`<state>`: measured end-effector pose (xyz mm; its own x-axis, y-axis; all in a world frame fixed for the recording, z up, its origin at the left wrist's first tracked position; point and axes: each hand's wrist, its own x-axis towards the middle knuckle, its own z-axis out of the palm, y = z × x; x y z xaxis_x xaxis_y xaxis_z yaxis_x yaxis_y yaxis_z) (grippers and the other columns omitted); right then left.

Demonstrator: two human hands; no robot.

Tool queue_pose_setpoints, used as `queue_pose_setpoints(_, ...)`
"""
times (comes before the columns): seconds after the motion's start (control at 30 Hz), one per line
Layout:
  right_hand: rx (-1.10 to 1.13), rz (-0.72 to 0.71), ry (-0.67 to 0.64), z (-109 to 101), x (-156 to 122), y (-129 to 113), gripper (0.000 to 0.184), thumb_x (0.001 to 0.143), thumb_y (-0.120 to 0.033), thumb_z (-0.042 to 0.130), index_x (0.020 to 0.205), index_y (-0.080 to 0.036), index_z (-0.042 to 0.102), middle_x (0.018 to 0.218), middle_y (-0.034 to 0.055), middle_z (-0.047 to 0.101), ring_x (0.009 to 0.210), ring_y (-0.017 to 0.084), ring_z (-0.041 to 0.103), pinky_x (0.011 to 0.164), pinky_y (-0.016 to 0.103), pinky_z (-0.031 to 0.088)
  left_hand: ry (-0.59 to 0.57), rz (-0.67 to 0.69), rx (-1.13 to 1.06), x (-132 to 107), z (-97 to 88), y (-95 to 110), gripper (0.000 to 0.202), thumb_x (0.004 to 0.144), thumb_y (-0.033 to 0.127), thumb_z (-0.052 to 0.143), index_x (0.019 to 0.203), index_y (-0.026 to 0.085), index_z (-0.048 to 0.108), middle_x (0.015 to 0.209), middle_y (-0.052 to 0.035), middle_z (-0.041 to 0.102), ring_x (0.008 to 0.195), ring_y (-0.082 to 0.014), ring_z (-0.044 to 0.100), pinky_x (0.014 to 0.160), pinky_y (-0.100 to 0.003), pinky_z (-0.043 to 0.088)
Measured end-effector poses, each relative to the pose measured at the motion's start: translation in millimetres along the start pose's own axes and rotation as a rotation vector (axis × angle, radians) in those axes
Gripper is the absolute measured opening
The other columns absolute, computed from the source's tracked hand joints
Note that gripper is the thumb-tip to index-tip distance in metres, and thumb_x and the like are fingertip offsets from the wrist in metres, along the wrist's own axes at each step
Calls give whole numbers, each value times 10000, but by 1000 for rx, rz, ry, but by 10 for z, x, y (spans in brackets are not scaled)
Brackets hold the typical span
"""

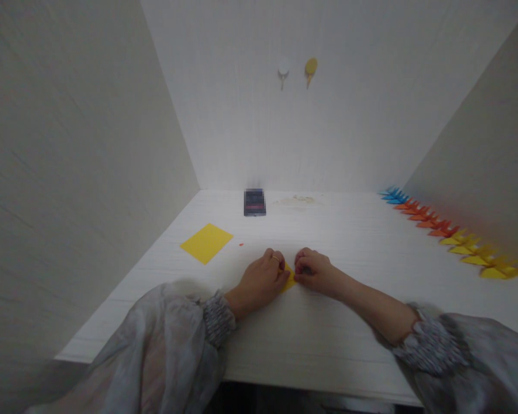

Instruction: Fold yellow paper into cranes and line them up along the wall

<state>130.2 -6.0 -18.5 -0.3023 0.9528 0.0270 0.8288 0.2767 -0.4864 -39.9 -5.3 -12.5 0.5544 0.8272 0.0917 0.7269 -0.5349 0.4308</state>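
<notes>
Both of my hands rest on the white table [311, 345], close together near its middle. My left hand [261, 279] is curled with fingers pressed down on a small folded yellow paper [289, 280]. My right hand [313, 269] is also curled, pinching the same paper from the right side. Most of the paper is hidden under my fingers. A flat square sheet of yellow paper [206, 242] lies to the left, apart from my hands.
A row of folded paper shapes runs along the right wall: blue [393, 196], orange [427, 220] and yellow [486, 257]. A dark small box [254, 202] stands at the back. A tiny red speck [240, 244] lies near the sheet. Two hooks [297, 70] hang on the back wall.
</notes>
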Motion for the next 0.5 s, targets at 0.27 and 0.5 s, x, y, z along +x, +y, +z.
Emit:
queue_pose_setpoints(0.27, -41, 42, -23, -12, -7, -56, 12, 647, -176, 602, 658, -176, 606, 909, 32, 559, 893, 180, 500, 808, 341, 334, -21, 15, 74, 3, -6, 9, 181, 827, 305, 344, 853, 184, 477, 909, -40, 457, 784, -146, 507, 700, -277, 414)
queue_pose_setpoints(0.5, -65, 64, -34, -15, -12, -106, 21, 652, -153, 604, 663, -169, 594, 924, 36, 552, 913, 179, 488, 828, 342, 319, -13, 28, 71, -4, 5, -13, 177, 824, 313, 356, 850, 194, 484, 897, -32, 450, 755, -136, 511, 680, -266, 416)
